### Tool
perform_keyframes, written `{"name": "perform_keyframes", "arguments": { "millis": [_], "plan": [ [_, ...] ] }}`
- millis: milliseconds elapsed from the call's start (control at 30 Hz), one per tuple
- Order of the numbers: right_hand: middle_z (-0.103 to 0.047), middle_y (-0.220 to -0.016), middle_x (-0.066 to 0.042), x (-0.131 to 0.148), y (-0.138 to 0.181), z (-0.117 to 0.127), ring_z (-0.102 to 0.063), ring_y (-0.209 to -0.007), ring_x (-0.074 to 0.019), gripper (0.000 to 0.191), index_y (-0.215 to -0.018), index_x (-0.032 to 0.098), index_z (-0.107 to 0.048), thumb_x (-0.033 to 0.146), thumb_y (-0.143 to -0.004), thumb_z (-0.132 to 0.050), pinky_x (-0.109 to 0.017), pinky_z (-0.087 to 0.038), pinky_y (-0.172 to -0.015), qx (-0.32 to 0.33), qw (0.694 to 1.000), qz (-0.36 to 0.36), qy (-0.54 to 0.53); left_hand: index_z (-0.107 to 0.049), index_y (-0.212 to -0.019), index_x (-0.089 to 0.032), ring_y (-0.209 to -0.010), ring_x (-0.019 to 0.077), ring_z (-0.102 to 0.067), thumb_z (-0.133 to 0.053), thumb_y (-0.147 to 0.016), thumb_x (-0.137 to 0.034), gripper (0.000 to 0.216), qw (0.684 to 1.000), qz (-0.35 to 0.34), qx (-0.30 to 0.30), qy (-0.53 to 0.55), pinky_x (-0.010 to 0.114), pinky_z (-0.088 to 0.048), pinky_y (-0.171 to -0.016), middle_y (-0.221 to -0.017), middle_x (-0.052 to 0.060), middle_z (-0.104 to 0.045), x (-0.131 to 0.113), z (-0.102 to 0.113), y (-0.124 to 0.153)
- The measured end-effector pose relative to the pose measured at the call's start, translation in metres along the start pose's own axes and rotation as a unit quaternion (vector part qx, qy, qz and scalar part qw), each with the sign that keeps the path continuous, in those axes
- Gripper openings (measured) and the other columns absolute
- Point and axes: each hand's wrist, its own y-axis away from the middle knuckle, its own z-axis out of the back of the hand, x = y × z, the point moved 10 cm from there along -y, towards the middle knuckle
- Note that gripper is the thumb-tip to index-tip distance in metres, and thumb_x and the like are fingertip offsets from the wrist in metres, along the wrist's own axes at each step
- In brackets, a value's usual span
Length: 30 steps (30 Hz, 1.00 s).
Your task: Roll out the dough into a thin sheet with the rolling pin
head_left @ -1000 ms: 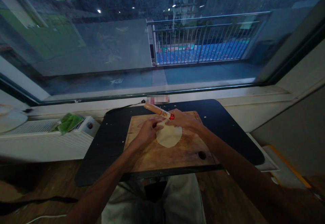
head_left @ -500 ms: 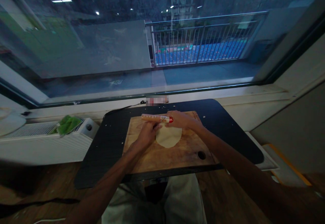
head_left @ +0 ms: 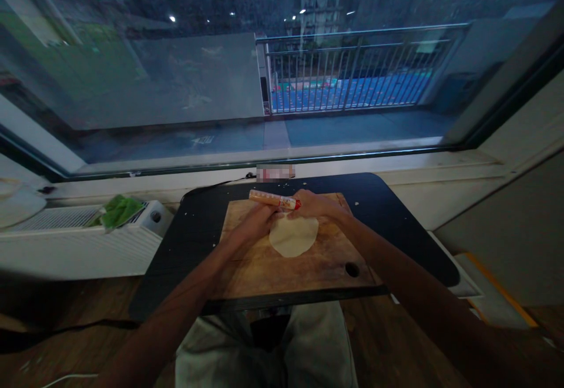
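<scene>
A flat, roundish sheet of pale dough (head_left: 294,237) lies on a wooden cutting board (head_left: 282,279). Just above its far edge is a sausage in an orange plastic wrapper (head_left: 265,198), with a printed band and a red right end. My right hand (head_left: 311,205) is closed at that red end, its fingers curled inward. From below and the near side, my left hand (head_left: 264,216) is closed against the sausage, thumb side toward the dough. Some fingertips of both hands are hidden, and whether they touch the dough's far edge is hard to make out.
The board rests on a black table (head_left: 388,229) with small white scraps scattered on it. Behind it is a window sill with a blurred-out small item (head_left: 275,172) and a cord. A white heater (head_left: 145,235) at left carries a green cloth-like item (head_left: 120,211).
The sausage has tilted, its left end now farther up and away, its right end lower. My left hand has shifted slightly up with it, and more of the dough shows.
</scene>
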Motion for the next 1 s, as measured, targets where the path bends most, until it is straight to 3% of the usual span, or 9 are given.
{"name": "perform_keyframes", "arguments": {
  "millis": [100,200,333,533,600,700,833,1000],
  "plan": [
    [-0.069,-0.071,0.001,-0.01,0.001,-0.002,-0.062,-0.067,-0.0137,0.023,-0.088,0.015,-0.078,0.034,-0.083,-0.09,-0.021,-0.04,-0.057,-0.008,0.996,-0.068,-0.059,-0.084,-0.095,-0.019,-0.112,0.0314,-0.074,-0.071,-0.098,-0.025,0.014,1.0,0.001,0.003,0.024,0.044,-0.058,-0.108,-0.108,0.012,-0.083,0.002,0.003,-0.01],
    [-0.065,-0.066,0.003,-0.018,0.003,-0.004,-0.057,-0.061,-0.0109,0.021,-0.083,0.017,-0.074,0.029,-0.081,-0.09,-0.02,-0.037,-0.053,-0.016,0.989,-0.099,-0.113,-0.086,-0.099,-0.019,-0.116,0.0303,-0.073,-0.075,-0.092,-0.02,0.013,0.999,0.003,-0.02,0.043,0.044,-0.057,-0.109,-0.112,0.011,-0.083,0.004,0.006,-0.012],
    [-0.06,-0.059,0.006,-0.026,0.001,-0.007,-0.052,-0.053,-0.0082,0.018,-0.08,0.018,-0.072,0.022,-0.077,-0.09,-0.018,-0.039,-0.05,0.009,0.978,-0.091,-0.189,-0.087,-0.107,-0.019,-0.115,0.0295,-0.071,-0.08,-0.089,-0.02,0.02,0.999,0.01,-0.044,0.029,0.046,-0.055,-0.109,-0.117,0.012,-0.081,0.005,0.005,-0.008],
    [-0.066,-0.063,0.006,-0.035,0.001,-0.003,-0.057,-0.055,-0.0081,0.019,-0.087,0.017,-0.074,0.013,-0.071,-0.083,-0.015,-0.044,-0.05,0.014,0.967,-0.067,-0.244,-0.083,-0.108,-0.016,-0.099,0.0241,-0.071,-0.077,-0.093,-0.019,0.016,0.996,0.055,-0.063,0.037,0.039,-0.057,-0.094,-0.11,0.01,-0.079,0.014,0.002,-0.003],
    [-0.069,-0.068,0.005,-0.039,0.001,-0.001,-0.058,-0.056,-0.0078,0.022,-0.088,0.016,-0.074,0.009,-0.069,-0.081,-0.015,-0.044,-0.05,0.007,0.966,-0.064,-0.252,-0.081,-0.097,-0.017,-0.102,0.0251,-0.07,-0.077,-0.094,-0.019,0.005,0.997,0.043,-0.069,0.003,0.04,-0.056,-0.097,-0.106,0.01,-0.079,0.01,0.003,-0.003],
    [-0.073,-0.075,0.004,-0.047,0.0,-0.001,-0.061,-0.058,-0.0086,0.026,-0.092,0.017,-0.076,0.008,-0.069,-0.082,-0.016,-0.046,-0.051,0.002,0.966,-0.06,-0.25,-0.078,-0.089,-0.019,-0.105,0.0269,-0.068,-0.073,-0.097,-0.015,0.01,0.997,0.017,-0.057,-0.057,0.042,-0.054,-0.101,-0.104,0.011,-0.077,-0.001,0.002,-0.006],
    [-0.071,-0.073,0.004,-0.057,-0.001,-0.007,-0.06,-0.058,-0.0093,0.024,-0.094,0.017,-0.074,0.011,-0.073,-0.083,-0.017,-0.046,-0.052,0.003,0.968,-0.056,-0.243,-0.076,-0.09,-0.019,-0.109,0.0315,-0.065,-0.068,-0.098,-0.013,0.013,0.987,0.017,-0.015,-0.159,0.045,-0.052,-0.099,-0.105,0.013,-0.077,-0.01,0.001,-0.011],
    [-0.07,-0.073,0.004,-0.062,0.002,-0.005,-0.06,-0.059,-0.0105,0.027,-0.101,0.019,-0.071,0.017,-0.079,-0.087,-0.019,-0.045,-0.054,-0.02,0.974,-0.068,-0.214,-0.076,-0.096,-0.019,-0.121,0.0383,-0.061,-0.066,-0.093,-0.006,0.018,0.963,-0.005,0.015,-0.268,0.054,-0.046,-0.109,-0.113,0.018,-0.078,-0.021,0.002,-0.011]
  ]
}}
